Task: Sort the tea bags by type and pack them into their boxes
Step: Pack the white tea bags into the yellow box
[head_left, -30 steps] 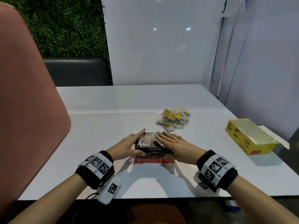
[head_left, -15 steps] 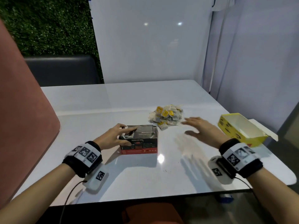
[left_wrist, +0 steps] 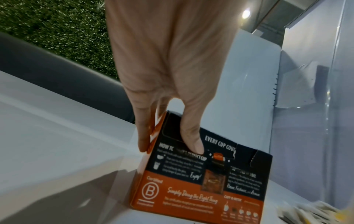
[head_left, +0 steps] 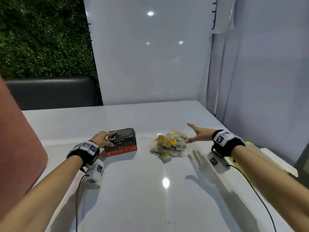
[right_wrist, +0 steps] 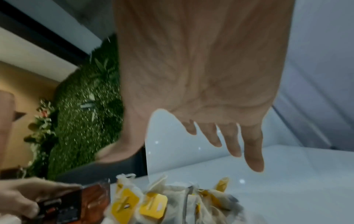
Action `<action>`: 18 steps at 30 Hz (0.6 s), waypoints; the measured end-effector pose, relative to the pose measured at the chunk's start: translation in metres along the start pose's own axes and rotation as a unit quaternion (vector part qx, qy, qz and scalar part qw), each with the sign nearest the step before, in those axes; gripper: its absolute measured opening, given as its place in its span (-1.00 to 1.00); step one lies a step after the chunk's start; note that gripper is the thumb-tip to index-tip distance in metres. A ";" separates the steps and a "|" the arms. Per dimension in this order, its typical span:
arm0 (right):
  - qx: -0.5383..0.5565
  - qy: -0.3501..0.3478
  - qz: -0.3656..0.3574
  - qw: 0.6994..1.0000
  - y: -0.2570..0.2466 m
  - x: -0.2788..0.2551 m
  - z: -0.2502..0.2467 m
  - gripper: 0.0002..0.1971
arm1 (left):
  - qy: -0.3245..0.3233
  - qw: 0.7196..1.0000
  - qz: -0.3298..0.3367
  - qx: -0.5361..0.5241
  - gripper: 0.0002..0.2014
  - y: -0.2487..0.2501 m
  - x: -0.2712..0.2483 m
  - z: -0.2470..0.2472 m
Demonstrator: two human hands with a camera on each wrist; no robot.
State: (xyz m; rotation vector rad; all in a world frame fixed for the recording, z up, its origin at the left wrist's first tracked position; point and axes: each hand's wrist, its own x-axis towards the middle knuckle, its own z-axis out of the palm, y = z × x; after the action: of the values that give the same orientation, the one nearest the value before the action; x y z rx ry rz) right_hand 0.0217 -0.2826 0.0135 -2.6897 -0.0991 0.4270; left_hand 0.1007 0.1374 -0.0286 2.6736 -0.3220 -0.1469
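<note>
A black-and-orange tea box (head_left: 122,142) stands on the white table (head_left: 150,190) at centre left. My left hand (head_left: 113,139) grips its left end, with the thumb on the printed front and the fingers round the orange side; the left wrist view shows the same hold of the left hand (left_wrist: 168,146) on the box (left_wrist: 201,178). A pile of tea bags (head_left: 168,145) with yellow tags lies to the box's right. My right hand (head_left: 192,133) hovers open just above the pile's right side, holding nothing. In the right wrist view the right hand (right_wrist: 191,118) spreads its fingers over the tea bags (right_wrist: 153,203).
A yellow box (head_left: 250,144) with a white flap (head_left: 275,163) sits at the table's right edge, mostly hidden behind my right wrist. A pink chair back (head_left: 18,148) stands at the left, a dark bench (head_left: 50,92) beyond, and white walls behind and right.
My right hand has left the box and swung right, then over the tea bag pile. My left hand has slid the box to the left, away from the pile.
</note>
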 end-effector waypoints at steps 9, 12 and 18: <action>-0.206 -0.126 -0.008 0.970 -0.031 0.136 0.022 0.32 | 0.063 0.997 -0.032 0.016 0.04 0.028 0.023 -0.006; -0.227 -0.136 -0.022 0.964 -0.032 0.133 0.026 0.21 | 0.051 0.992 0.114 -0.013 0.24 0.088 0.004 0.021; -0.286 -0.095 -0.029 0.953 -0.047 0.114 0.048 0.12 | -0.164 0.982 0.056 0.076 0.40 0.169 0.012 0.115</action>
State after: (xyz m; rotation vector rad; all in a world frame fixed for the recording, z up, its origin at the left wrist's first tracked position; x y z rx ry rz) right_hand 0.1144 -0.2060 -0.0409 -3.1883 -0.4130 0.7327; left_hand 0.0606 -0.0614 -0.0577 2.7686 -0.6076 -0.5516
